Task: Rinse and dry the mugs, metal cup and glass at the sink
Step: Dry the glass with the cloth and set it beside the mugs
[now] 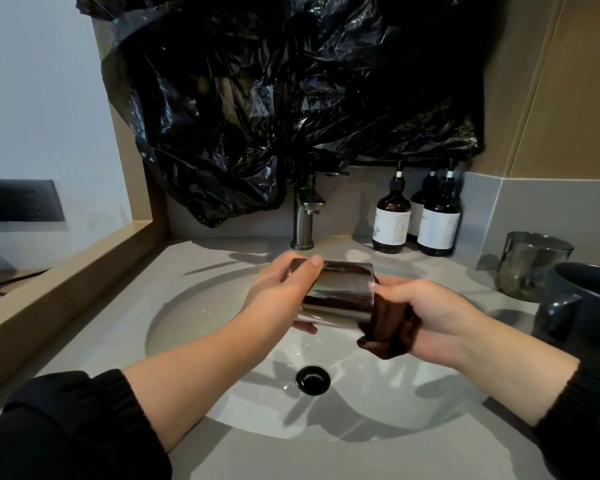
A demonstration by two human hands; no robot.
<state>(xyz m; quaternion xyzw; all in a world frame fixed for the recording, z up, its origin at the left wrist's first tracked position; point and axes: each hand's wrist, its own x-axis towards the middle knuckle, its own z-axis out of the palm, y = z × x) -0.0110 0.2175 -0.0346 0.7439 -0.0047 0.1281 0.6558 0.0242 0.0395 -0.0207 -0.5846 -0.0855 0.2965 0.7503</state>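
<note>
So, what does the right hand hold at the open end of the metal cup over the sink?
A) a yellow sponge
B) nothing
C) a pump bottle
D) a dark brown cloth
D: the right hand grips a dark brown cloth at the mouth of the metal cup, which the left hand holds sideways above the sink.

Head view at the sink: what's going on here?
A person is drying a metal cup over the sink basin. The left hand grips the cup, held on its side, while the right hand holds a dark brown cloth bunched against its open end. No water shows at the faucet. Another shiny cup and a dark mug stand on the counter to the right.
</note>
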